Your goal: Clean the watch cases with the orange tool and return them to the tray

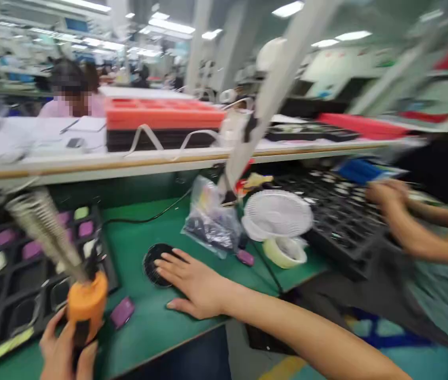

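Green surface, clock centred on blk round disc: blk compartment tray at 9, purple block approx 7, clear plastic bag at 2; small purple pc & pale-yellow bowl, both 3.

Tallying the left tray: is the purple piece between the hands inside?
Out: the purple piece lies on the green tabletop, beside the tray.

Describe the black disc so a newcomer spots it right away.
Find the green table below the white shelf. On it, left of the clear bag, the right hand partly covers the disc. It's flat, round and black, unlike the blocky purple piece nearby.
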A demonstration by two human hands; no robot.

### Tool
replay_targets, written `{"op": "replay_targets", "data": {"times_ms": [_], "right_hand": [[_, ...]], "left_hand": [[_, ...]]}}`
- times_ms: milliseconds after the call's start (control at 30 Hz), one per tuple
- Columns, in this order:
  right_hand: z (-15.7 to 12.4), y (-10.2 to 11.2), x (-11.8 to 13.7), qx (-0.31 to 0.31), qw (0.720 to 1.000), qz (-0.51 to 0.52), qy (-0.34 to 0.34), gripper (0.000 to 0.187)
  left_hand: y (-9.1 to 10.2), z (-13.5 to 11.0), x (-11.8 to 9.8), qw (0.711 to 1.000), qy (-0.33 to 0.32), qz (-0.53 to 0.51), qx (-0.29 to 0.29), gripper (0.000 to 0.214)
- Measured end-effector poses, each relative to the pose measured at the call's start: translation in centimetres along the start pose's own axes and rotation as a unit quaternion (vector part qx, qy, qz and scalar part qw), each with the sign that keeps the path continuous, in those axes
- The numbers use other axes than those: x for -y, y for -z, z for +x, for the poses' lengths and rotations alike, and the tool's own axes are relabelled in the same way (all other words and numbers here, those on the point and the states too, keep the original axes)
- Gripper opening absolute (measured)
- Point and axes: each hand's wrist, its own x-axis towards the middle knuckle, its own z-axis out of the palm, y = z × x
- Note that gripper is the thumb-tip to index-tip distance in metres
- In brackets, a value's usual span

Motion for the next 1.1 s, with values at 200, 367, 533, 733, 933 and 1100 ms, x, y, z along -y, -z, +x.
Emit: {"op": "replay_targets", "data": {"times_ms": [200, 367, 533, 733, 933, 1100], "right_hand": [[0.4, -0.1, -1.7, 0.003, 1.000, -0.004, 0.023, 0.081], [1.4, 0.3, -2.3, 0.004, 0.999, -0.033, 0.014, 0.083], [1.6, -0.3, -2.1, 0.008, 0.999, -0.049, 0.016, 0.084], [0.0, -0.4, -2.2, 0.001, 0.997, -0.070, 0.014, 0.087], [0.1, -0.1, -1.9, 0.024, 0.997, -0.067, 0.025, 0.087], [-0.2, 0.6, -1.8, 0.028, 0.997, -0.063, 0.025, 0.086]], "left_hand": [[1.4, 2.2, -4.2, 0.998, -0.016, -0.053, 0.035, 0.024], [1.7, 2.2, -4.3, 0.997, -0.007, -0.063, 0.035, 0.023], [1.8, 2.2, -4.5, 0.996, -0.005, -0.076, 0.043, 0.023], [1.9, 2.2, -4.5, 0.996, 0.007, -0.079, 0.043, 0.028], [2.0, 2.2, -4.6, 0.994, 0.003, -0.095, 0.048, 0.026], [2.1, 2.3, -4.6, 0.993, 0.002, -0.103, 0.052, 0.024]]}}
